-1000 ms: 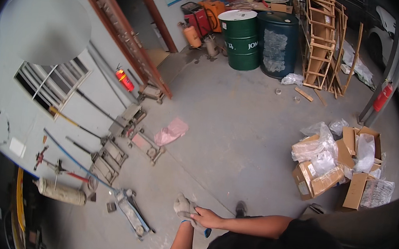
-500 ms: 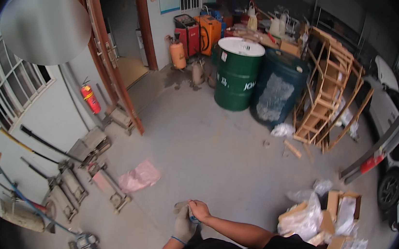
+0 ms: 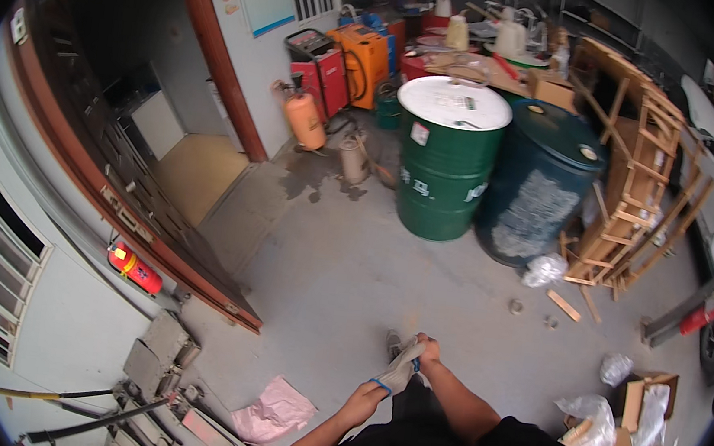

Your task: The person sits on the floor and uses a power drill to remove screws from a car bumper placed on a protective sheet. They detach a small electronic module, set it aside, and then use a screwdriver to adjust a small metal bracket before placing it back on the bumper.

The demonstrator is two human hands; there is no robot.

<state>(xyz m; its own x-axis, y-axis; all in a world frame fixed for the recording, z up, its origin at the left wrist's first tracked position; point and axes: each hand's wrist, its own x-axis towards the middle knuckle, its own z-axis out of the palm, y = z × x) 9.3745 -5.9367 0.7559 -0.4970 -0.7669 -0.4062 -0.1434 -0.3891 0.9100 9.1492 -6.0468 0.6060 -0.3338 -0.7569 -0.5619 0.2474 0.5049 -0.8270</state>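
Note:
My left hand (image 3: 398, 374) wears a pale knitted work glove with a blue cuff at the wrist. Bare and closed, my right hand (image 3: 428, 350) presses against the gloved fingers and grips glove fabric there. A small blue edge shows between the two hands; whether it belongs to a second glove I cannot make out. The left fingers look drawn together, their inner side hidden. Both hands are held in front of my body, above my shoe (image 3: 394, 344) and the grey floor.
Ahead stand a green drum (image 3: 444, 180) with a white lid and a dark blue drum (image 3: 535, 181). Wooden crate frames (image 3: 630, 191) lean at right. Opened boxes (image 3: 634, 439) with plastic wrap lie lower right. At left are an open door (image 3: 114, 136), floor jacks (image 3: 160, 359) and a pink sheet (image 3: 275, 410).
The view has shifted closer to the door and drums. My hands stay together, now higher and farther right in the picture, and the left forearm shows more.

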